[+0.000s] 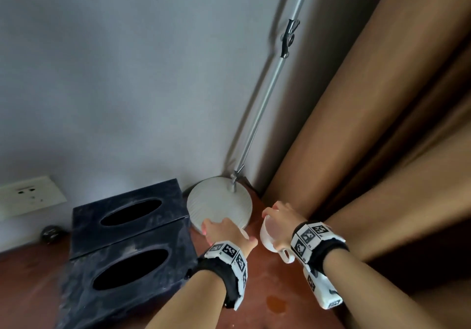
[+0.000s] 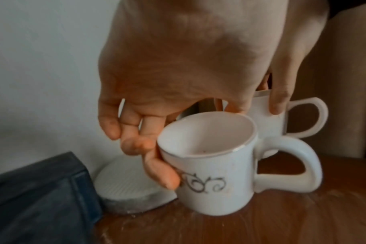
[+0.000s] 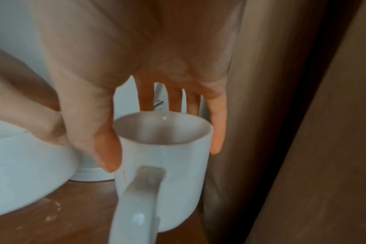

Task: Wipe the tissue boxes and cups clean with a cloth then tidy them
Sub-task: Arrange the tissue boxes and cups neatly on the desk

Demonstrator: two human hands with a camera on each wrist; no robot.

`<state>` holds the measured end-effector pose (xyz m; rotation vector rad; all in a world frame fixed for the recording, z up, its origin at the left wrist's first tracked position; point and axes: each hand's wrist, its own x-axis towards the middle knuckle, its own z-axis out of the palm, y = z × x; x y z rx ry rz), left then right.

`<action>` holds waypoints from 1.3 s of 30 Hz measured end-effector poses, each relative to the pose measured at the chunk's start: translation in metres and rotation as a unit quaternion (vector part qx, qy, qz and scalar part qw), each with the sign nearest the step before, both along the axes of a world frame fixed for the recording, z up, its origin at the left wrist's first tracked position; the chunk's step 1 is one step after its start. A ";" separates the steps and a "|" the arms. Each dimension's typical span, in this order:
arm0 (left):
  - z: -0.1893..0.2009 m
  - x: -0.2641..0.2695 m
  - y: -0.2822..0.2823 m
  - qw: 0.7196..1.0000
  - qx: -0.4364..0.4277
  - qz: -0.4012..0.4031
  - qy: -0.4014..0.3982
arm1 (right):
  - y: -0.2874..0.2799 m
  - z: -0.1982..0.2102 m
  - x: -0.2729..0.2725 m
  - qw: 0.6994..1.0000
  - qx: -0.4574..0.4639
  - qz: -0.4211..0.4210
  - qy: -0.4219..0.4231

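Two black tissue boxes with oval slots sit side by side at the left, one nearer [image 1: 127, 272] and one behind it [image 1: 132, 216]. My left hand [image 1: 224, 229] grips from above a white cup with a grey scroll pattern [image 2: 211, 173], which tilts slightly low over the wood. In the head view this cup [image 1: 244, 234] is mostly hidden under the hand. Just to its right, my right hand [image 1: 277, 224] holds a plain white cup [image 3: 163, 156] by the rim, thumb on one side and fingers on the other, handle toward me. No cloth is in view.
A round white lamp base [image 1: 219, 206] with a slanted metal pole [image 1: 265, 99] stands in the corner behind the cups. Brown curtain folds [image 1: 369, 150] hang close on the right. The reddish wooden table [image 1: 267, 282] has a wet spot [image 1: 276, 303]. A wall socket [image 1: 28, 196] is at the left.
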<state>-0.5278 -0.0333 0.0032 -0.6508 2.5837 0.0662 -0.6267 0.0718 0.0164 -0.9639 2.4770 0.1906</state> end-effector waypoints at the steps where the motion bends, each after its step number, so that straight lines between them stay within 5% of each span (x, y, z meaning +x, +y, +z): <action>1: -0.011 -0.005 -0.001 1.000 0.006 0.015 -0.005 | -0.003 -0.004 -0.004 1.000 0.006 0.006 0.001; 14: -0.047 -0.022 -0.004 0.989 0.030 0.140 -0.029 | -0.018 -0.012 -0.024 0.999 0.008 0.026 -0.030; 26: -0.047 -0.023 -0.005 0.986 0.002 0.164 -0.029 | -0.016 -0.013 -0.026 0.999 0.016 0.033 -0.022; 30: -0.030 -0.018 -0.021 0.989 0.001 0.145 0.039 | -0.019 -0.007 -0.018 0.999 0.022 0.015 -0.027; 34: 0.009 0.013 -0.050 0.984 -0.046 0.107 0.134 | -0.033 0.015 0.009 0.999 -0.040 0.029 -0.001; 39: 0.031 0.095 -0.083 0.990 -0.025 0.082 0.112 | -0.066 0.041 0.065 0.987 -0.126 0.102 0.009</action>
